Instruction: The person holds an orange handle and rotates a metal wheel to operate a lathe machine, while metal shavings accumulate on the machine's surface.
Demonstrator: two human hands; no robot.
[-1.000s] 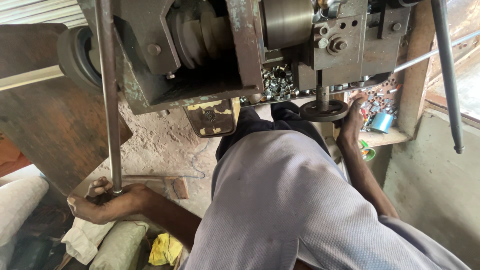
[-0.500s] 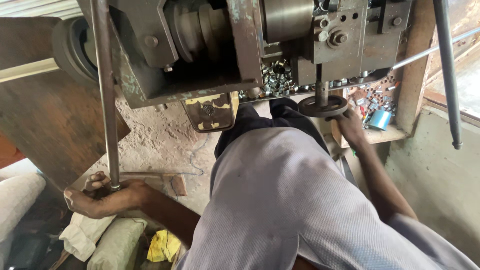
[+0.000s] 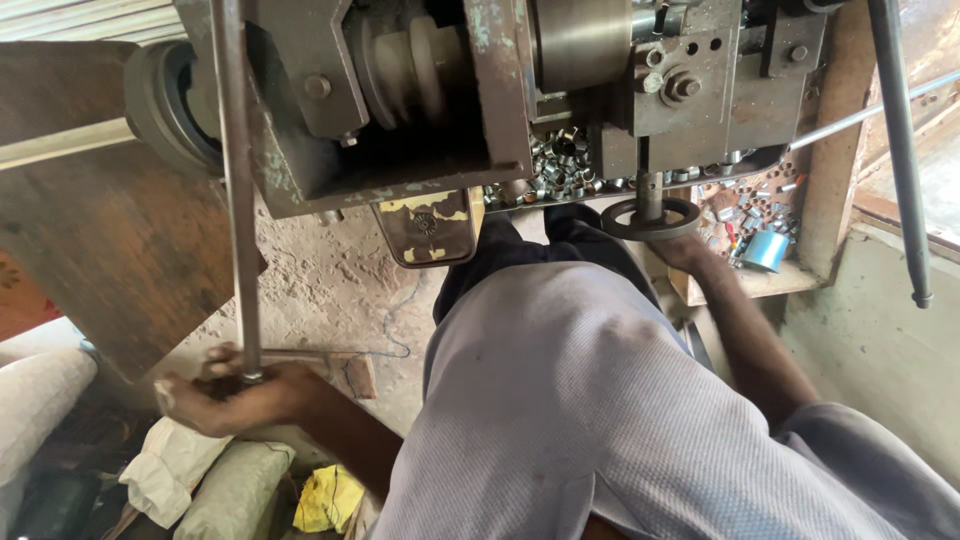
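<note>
Our left hand point(image 3: 235, 395) was closed around the foot of the long steel lever point(image 3: 238, 190) left of the grey machine point(image 3: 420, 100). Our right hand point(image 3: 690, 250) reached under the handwheel point(image 3: 652, 217) beneath it, grip hidden. A steady, straight pull on the lever seemed wise.

A person seen from above wears a pale grey, finely textured knit shirt point(image 3: 600, 400) that fills the lower middle of the view, with faint small stains on the cloth. Dark trousers point(image 3: 540, 250) show past it toward 12 o'clock. Both forearms are bare, with no watch or gloves on the left hand point(image 3: 235, 400) at 9 o'clock.
</note>
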